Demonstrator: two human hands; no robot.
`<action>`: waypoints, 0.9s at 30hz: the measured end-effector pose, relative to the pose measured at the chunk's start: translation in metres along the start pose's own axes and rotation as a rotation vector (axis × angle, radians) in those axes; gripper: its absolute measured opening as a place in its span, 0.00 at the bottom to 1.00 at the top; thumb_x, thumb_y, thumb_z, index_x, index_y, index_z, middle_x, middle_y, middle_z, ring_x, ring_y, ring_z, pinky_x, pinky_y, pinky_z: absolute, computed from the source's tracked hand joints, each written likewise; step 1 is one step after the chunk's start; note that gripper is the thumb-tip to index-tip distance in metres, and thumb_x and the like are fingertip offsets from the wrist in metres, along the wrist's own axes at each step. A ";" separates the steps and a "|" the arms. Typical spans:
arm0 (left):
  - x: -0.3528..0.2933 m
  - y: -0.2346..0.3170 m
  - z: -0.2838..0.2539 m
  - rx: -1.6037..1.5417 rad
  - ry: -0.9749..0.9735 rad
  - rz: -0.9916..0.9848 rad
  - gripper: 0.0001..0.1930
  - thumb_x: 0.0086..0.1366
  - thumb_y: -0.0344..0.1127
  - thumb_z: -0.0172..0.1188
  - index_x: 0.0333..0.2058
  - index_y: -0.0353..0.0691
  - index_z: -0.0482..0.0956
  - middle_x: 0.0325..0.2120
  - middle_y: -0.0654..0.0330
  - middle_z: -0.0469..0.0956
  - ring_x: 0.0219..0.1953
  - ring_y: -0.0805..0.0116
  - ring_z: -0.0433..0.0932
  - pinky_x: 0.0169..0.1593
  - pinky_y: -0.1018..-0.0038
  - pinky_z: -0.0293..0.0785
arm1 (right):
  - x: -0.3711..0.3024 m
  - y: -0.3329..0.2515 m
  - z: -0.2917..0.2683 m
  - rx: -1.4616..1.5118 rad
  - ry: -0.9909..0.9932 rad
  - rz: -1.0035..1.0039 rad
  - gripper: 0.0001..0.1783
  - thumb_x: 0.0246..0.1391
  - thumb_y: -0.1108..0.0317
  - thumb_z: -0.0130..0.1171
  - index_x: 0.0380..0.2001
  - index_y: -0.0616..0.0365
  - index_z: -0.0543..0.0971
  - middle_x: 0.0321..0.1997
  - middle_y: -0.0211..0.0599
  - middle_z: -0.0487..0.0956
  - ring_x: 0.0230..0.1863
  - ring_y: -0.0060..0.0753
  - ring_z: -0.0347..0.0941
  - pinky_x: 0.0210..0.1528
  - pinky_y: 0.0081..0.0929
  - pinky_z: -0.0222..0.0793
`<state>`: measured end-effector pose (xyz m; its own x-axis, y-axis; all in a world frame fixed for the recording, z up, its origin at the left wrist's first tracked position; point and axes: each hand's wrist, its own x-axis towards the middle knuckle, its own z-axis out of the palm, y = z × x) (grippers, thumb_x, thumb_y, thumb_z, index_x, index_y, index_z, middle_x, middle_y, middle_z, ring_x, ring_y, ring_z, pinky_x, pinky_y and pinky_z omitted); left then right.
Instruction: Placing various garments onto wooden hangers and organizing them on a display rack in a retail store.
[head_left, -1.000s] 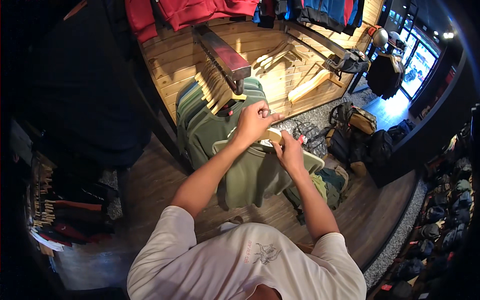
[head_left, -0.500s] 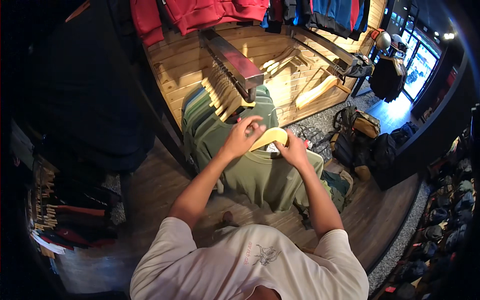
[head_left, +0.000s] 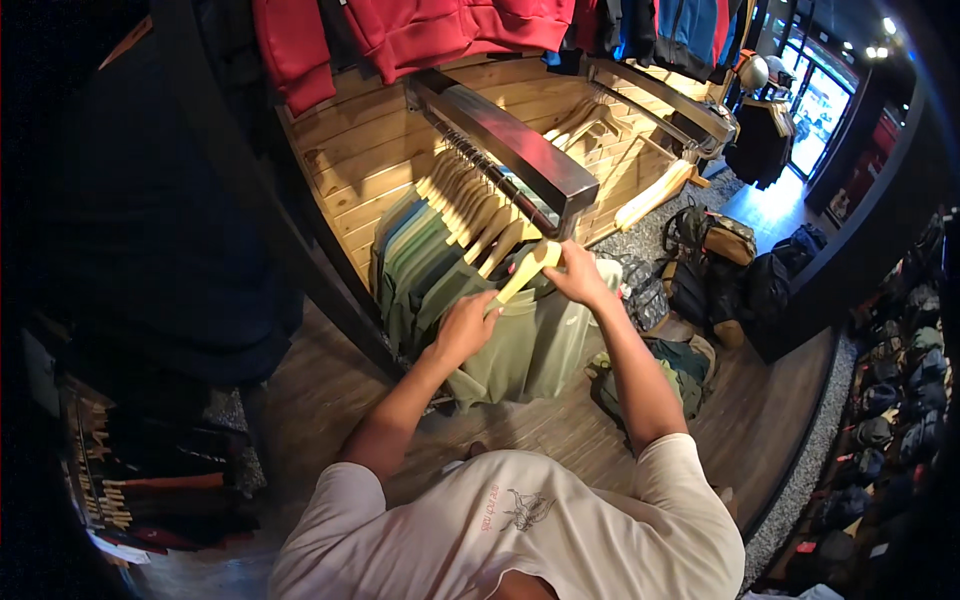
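Clock centred on the held hanger [head_left: 528, 273]. Obstructions: rail beam [head_left: 520, 145], its end at 1 o'clock; packed hangers [head_left: 482, 217], 11 o'clock; hung shirts [head_left: 408, 272], 9 o'clock; clothes pile [head_left: 688, 366], low, 4 o'clock. Passage available: 6 o'clock, over the wood floor [head_left: 535, 425], below the held shirt [head_left: 515, 352].

A pale short-sleeved shirt [head_left: 620, 520] carries a dark drawing [head_left: 526, 510].

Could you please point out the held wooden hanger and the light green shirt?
Wooden hanger [head_left: 526, 275]: head view, on its pale arm between the hands.
Light green shirt [head_left: 512, 350]: head view, on its draped fabric.
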<state>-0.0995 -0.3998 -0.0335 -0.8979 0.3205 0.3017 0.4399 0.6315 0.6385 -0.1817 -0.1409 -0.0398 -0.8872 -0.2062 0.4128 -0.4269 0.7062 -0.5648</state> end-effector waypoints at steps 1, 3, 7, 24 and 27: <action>0.000 -0.008 0.002 0.029 0.016 0.013 0.16 0.66 0.38 0.62 0.49 0.36 0.80 0.41 0.44 0.82 0.44 0.41 0.80 0.46 0.53 0.76 | -0.005 0.002 0.009 -0.239 0.036 -0.065 0.25 0.50 0.58 0.68 0.47 0.58 0.73 0.47 0.48 0.73 0.53 0.56 0.71 0.53 0.48 0.66; 0.004 -0.021 0.008 0.030 0.035 0.022 0.16 0.66 0.38 0.62 0.49 0.37 0.81 0.40 0.46 0.82 0.43 0.42 0.80 0.45 0.54 0.77 | -0.008 -0.001 0.018 -0.193 0.113 0.002 0.27 0.51 0.60 0.68 0.51 0.60 0.72 0.51 0.51 0.72 0.54 0.59 0.70 0.54 0.51 0.67; 0.018 -0.037 0.007 0.059 0.059 0.000 0.15 0.65 0.39 0.62 0.48 0.40 0.83 0.37 0.48 0.83 0.40 0.44 0.81 0.43 0.54 0.77 | -0.009 -0.020 0.029 -0.124 0.236 -0.118 0.37 0.54 0.67 0.66 0.65 0.61 0.63 0.59 0.60 0.71 0.59 0.65 0.68 0.60 0.50 0.67; 0.026 -0.042 0.009 0.103 0.411 0.223 0.20 0.66 0.25 0.57 0.56 0.42 0.76 0.50 0.50 0.74 0.52 0.45 0.73 0.56 0.56 0.69 | 0.004 -0.016 0.050 -0.129 0.161 0.117 0.33 0.59 0.60 0.64 0.64 0.61 0.67 0.57 0.64 0.74 0.59 0.65 0.71 0.59 0.48 0.70; 0.012 -0.011 0.028 0.111 0.355 0.422 0.17 0.61 0.22 0.57 0.50 0.40 0.80 0.45 0.52 0.77 0.50 0.48 0.74 0.55 0.59 0.70 | -0.028 0.010 0.043 -0.136 0.219 0.119 0.35 0.58 0.66 0.62 0.67 0.61 0.63 0.68 0.64 0.65 0.68 0.67 0.61 0.68 0.48 0.62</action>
<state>-0.1144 -0.3836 -0.0568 -0.5849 0.3166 0.7468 0.7439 0.5764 0.3383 -0.1683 -0.1566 -0.0879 -0.8642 0.0242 0.5026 -0.2820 0.8039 -0.5237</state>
